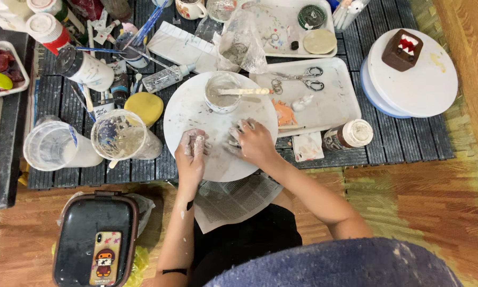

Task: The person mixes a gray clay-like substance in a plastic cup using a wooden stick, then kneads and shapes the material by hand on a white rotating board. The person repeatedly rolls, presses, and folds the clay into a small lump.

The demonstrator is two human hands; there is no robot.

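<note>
On the dark slatted mat point(403, 143) lie 2 round white turntables: 1 point(196, 114) at the mat's near edge, under 2 hands, left point(190, 154) and right point(255, 141), and 1 point(425, 85) at its right edge bearing 1 brown block figure point(402, 49). 2 white trays point(334, 101) sit toward the far edge, the nearer holding 1 pair of scissors point(302, 78). 2 clear plastic cups point(119, 135) lie by the left edge. 1 phone point(104, 258) rests on 1 dark lidded box point(90, 223) off the mat.
</note>
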